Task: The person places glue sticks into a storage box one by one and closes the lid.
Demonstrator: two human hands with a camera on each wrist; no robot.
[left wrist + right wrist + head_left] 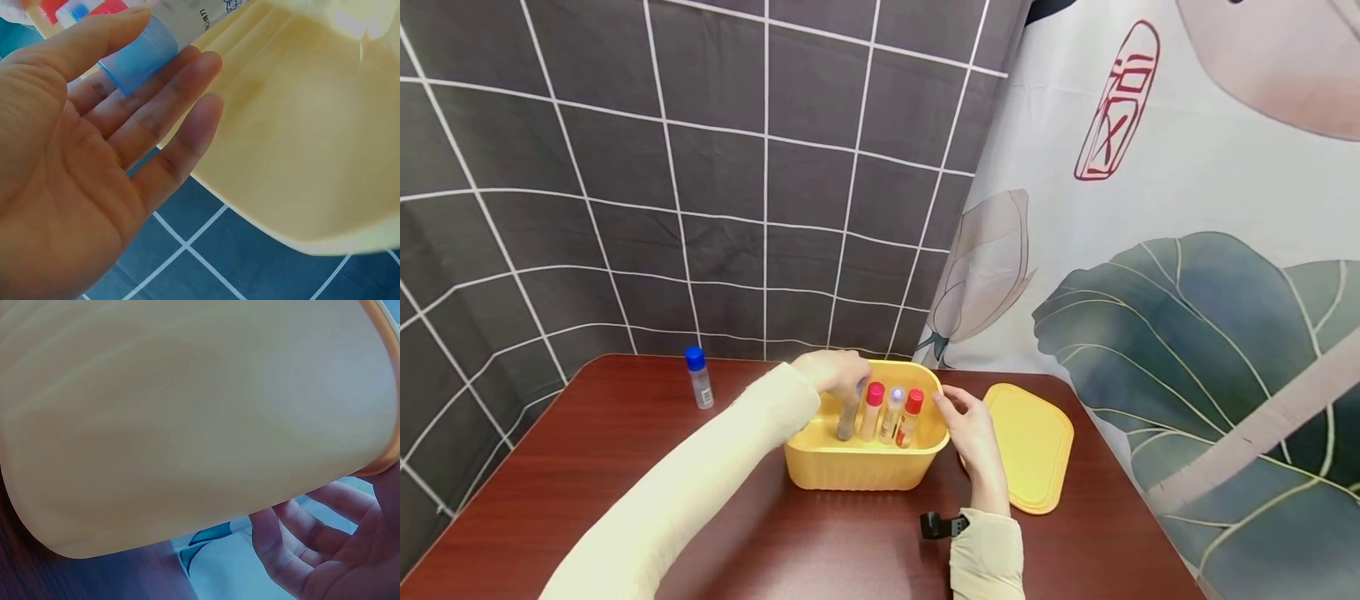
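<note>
A yellow plastic box (857,471) stands open-topped on the table. My left hand (831,369) reaches over its far left rim and pinches a tube (847,421) by the top. In the left wrist view, thumb and fingers lie around its translucent blue cap (147,53), and the labelled body (194,19) points into the box. Beside it in the box stand two red-capped tubes, one (872,408) nearer and another (910,417) farther right, with a pale-capped tube (892,414) between them. My right hand (973,433) holds the box's right rim, its fingers against the outer wall (200,456).
A yellow lid (1030,450) lies flat on the table right of the box. One blue-capped tube (700,379) stands at the back left. A dark gridded curtain (715,183) hangs behind the brown table (760,542), and a printed white curtain (1022,308) hangs at the right.
</note>
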